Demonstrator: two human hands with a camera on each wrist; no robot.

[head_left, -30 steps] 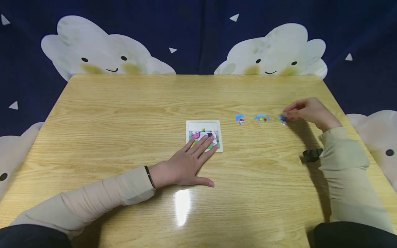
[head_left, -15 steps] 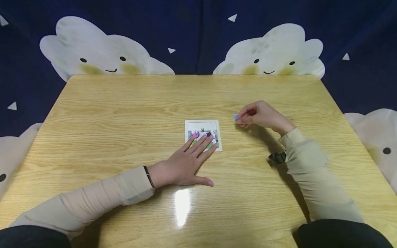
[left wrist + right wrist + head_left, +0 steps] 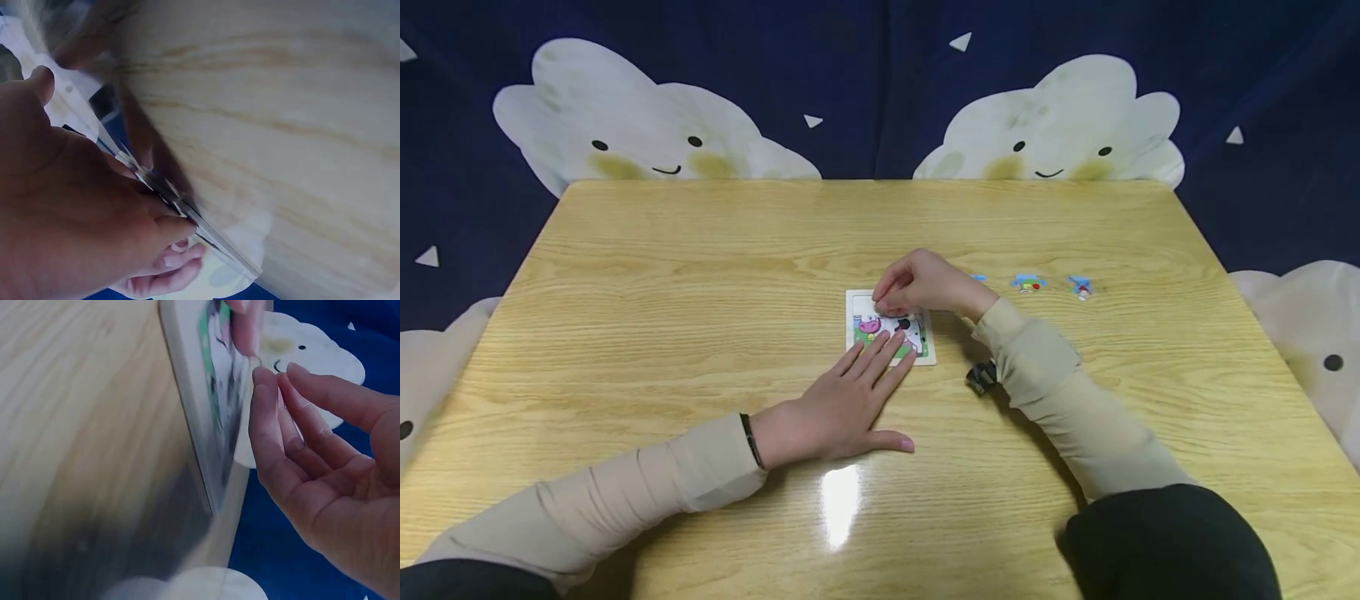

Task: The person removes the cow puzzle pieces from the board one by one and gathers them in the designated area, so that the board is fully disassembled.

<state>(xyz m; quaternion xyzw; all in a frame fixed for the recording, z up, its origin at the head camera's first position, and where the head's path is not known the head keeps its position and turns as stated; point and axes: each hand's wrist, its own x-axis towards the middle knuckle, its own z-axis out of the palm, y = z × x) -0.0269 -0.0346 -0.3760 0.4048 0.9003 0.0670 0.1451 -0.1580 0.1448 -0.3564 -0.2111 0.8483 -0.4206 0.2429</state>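
Note:
A square white-framed picture puzzle [image 3: 932,354] with a pink-nosed cow lies mid-table. My left hand [image 3: 842,408] is spread flat, its fingertips resting on the lower part of the puzzle. Over the puzzle's upper part is my right hand [image 3: 936,283], thumb and fingers bent close together, with no piece visible between them. In the right wrist view, my right hand [image 3: 331,456] is beside the puzzle's frame [image 3: 181,369], near my left fingers [image 3: 247,331]. The left wrist view shows my left hand [image 3: 75,212] against the frame's thin edge [image 3: 228,247].
Right of the puzzle, a blue piece [image 3: 978,277] is mostly hidden by my right wrist. Farther right lie a blue and green piece [image 3: 1027,283] and a blue piece with red [image 3: 1081,287]. A dark cloud-patterned cloth [image 3: 880,83] stands behind the wooden table [image 3: 700,250].
My right hand has moved left from the rightmost piece, past the other pieces, to the puzzle. The three pieces lie where they were. My left hand has stayed nearly still.

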